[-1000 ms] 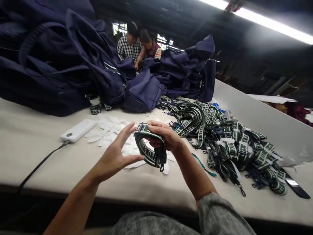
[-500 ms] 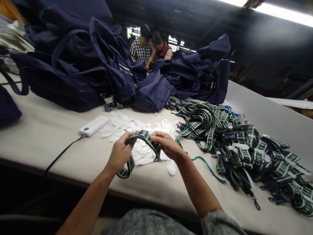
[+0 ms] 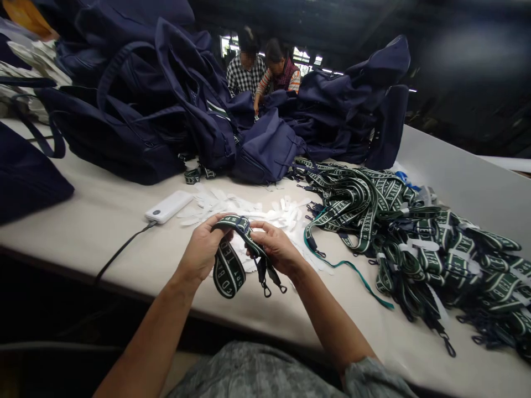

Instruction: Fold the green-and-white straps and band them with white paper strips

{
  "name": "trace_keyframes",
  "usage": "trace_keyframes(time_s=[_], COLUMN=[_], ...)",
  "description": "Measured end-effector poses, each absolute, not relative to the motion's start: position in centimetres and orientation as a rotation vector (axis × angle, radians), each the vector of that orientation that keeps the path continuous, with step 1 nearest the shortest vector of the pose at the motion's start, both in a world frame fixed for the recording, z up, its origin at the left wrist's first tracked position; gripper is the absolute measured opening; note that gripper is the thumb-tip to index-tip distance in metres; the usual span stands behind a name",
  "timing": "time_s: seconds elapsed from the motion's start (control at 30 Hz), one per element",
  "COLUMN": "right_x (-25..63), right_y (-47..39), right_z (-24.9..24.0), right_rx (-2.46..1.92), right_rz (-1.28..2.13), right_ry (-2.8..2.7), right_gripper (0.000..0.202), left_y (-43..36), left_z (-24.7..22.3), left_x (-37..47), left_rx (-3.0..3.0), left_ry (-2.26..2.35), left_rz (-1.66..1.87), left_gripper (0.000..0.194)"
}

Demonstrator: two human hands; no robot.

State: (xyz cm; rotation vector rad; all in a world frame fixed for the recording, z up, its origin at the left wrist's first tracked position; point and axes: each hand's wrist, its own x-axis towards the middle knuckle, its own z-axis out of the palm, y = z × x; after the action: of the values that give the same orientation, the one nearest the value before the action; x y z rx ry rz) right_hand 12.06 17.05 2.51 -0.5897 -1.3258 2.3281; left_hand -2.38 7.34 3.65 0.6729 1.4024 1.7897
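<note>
A green strap with white lettering [image 3: 229, 266] is held between both hands over the front of the table [image 3: 103, 218]. My left hand [image 3: 203, 249] grips its folded loop, which hangs below the fingers. My right hand [image 3: 276, 247] pinches the other end, where two dark metal clips [image 3: 274, 286] dangle. Under the hands lies a scatter of white paper pieces [image 3: 265, 213].
A heap of the same green straps [image 3: 406, 232] covers the right side. Navy bags [image 3: 136, 105] are piled at the back. A white power bank [image 3: 169, 206] with a black cable lies left. Two people [image 3: 265, 69] work at the far end.
My left hand, open a second ago, has closed on the strap. The strap is now folded shorter with its clips hanging down. The view has shifted left and down.
</note>
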Motion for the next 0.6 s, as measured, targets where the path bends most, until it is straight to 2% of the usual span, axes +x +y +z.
trace_keyframes(time_s=[0.07, 0.2, 0.43, 0.6], right_x=[11.8, 11.1, 9.8, 9.0], right_y=[16.6, 15.7, 14.7, 14.4], right_z=[2.0, 1.1, 1.3, 1.2], right_rx=[-0.595, -0.559, -0.592, -0.617], right_rz=[2.339, 2.321, 2.148, 2.106], right_ry=[-1.365, -1.399, -1.337, -1.259], right_gripper=[0.044, 0.041, 0.045, 0.047], left_y=[7.4, 7.3, 7.5, 8.0], left_z=[4.0, 4.8, 4.6, 3.2], left_x=[-2.5, -2.2, -1.6, -1.2], left_rx=[0.619, 0.607, 0.711, 0.545], left_ry=[1.369, 1.301, 1.292, 1.263], left_rz=[1.842, 1.962, 2.006, 1.986], left_gripper=[0.032, 0.033, 0.025, 0.015])
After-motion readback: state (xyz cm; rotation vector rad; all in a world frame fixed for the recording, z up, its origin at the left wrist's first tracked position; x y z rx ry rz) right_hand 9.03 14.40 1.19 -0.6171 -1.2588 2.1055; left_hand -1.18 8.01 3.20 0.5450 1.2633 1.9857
